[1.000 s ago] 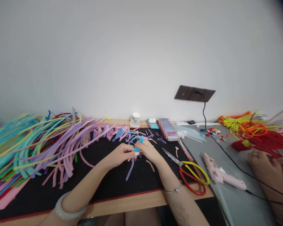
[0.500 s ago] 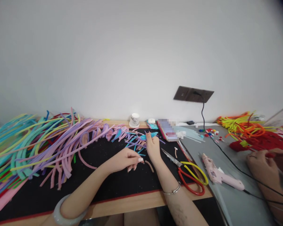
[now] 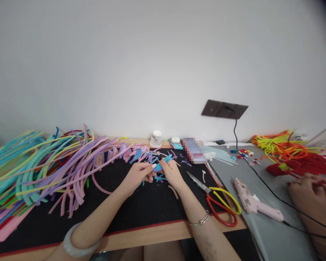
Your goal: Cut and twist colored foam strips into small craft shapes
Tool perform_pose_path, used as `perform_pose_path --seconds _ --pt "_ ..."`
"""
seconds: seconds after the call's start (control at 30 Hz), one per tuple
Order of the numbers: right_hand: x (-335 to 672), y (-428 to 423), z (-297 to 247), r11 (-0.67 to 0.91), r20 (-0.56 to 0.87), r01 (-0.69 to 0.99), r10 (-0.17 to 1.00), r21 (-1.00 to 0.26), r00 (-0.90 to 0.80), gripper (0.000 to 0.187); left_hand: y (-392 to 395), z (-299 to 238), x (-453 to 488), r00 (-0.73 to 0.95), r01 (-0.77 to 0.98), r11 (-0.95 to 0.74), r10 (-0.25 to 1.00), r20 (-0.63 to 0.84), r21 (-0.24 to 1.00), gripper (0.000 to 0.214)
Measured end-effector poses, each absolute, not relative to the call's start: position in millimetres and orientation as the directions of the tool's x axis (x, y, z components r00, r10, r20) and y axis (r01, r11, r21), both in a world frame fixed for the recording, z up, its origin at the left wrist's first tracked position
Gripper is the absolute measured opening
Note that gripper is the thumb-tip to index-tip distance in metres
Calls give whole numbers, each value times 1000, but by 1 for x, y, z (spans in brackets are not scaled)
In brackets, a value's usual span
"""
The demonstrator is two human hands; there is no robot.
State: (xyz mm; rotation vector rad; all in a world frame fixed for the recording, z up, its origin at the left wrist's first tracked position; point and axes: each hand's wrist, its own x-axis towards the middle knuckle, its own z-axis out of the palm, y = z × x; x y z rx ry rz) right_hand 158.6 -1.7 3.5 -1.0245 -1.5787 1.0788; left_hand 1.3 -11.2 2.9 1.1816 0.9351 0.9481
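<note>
Both of my hands meet over the black mat. My right hand pinches a bundle of blue and purple pipe cleaners between thumb and fingers. From the other side, my left hand has its thumb and forefinger closed on the same bundle. Short cut pipe cleaner pieces lie under and behind the hands. One pinkish-tan piece rests beside my right wrist. Scissors with red and yellow handles lie to the right of my right forearm, blades apart.
A large heap of long pipe cleaners covers the left side. At the back stand a paper cup and a phone. A pink glue gun, its cord and a co-worker's hands are at right.
My left hand has moved right and up and closed on the blue and purple bundle. My right hand has come slightly left and down with it.
</note>
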Motion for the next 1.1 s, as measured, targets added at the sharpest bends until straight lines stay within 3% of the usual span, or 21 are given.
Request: perform_pose_path --seconds 0.5,0.77,0.93,1.1 --pt "162 -4 8 50 53 -19 878 -999 -475 51 -16 12 -5 541 85 14 839 -58 996 38" --pt "162 -9 9 -187 -97 -110 829 -976 -551 53 -15 17 -9 640 108 -108 769 14 988 34" --pt "161 -10 9 -147 -94 -61 848 -987 -522 45 -15 20 -12 702 143 -102 712 -28 984 33" --pt "158 -9 10 30 19 25 926 -999 -376 35 -16 16 -8 626 81 36 776 -79 996 34"
